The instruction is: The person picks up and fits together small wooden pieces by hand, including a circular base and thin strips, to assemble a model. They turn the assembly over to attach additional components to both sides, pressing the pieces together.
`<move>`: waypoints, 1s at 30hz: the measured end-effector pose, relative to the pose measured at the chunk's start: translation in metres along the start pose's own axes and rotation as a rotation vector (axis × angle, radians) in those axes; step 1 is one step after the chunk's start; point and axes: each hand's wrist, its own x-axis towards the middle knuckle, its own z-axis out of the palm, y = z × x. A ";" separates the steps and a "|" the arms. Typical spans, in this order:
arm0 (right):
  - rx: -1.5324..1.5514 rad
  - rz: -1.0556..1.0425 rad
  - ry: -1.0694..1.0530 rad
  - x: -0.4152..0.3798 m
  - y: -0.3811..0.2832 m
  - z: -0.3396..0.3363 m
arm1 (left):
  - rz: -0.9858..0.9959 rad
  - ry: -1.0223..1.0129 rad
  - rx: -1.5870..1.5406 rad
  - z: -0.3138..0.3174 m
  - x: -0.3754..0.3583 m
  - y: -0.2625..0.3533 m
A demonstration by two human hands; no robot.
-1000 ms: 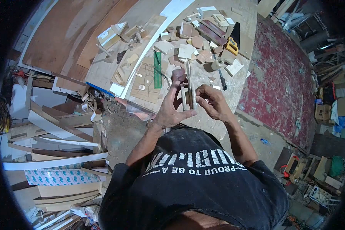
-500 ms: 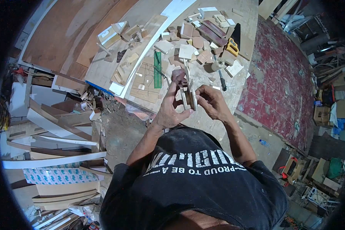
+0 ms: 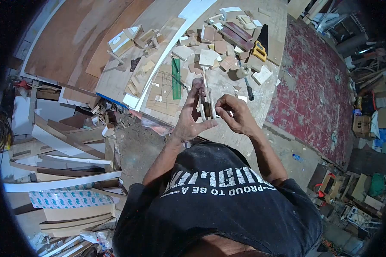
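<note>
Two hands work at a narrow wooden piece, which is up off the bench, in front of the shirt. It has slats side by side with a gap between them, and its long end points away from the body. The left hand grasps it from the left, fingers reaching along that side and thumb lying across its near end. The right hand is on the opposite side, fingers bent, tips at the right face; whether they pinch it or only touch it, I cannot tell.

Just beyond the grip, a pale block lies among many offcuts. Left of the grip and a little farther off is a green ruler, on a board with lines drawn over it. Right of the grip lie a dark-handled tool and, past it, a jar. Farther out on that side are a saw with a yellow handle and some dark red strips.

Well left of the grip, a long white strip curves away over the bench. Beyond the bench's right edge spreads a worn red surface; far left and nearer the body, curved timbers are stacked.
</note>
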 end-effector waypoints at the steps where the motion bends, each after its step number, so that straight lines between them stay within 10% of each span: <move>1: -0.029 -0.024 -0.001 0.001 -0.001 0.000 | -0.001 -0.002 0.002 -0.003 0.000 -0.001; 30: 0.391 0.198 0.002 -0.002 0.035 0.011 | -0.100 0.040 0.129 -0.004 0.000 0.009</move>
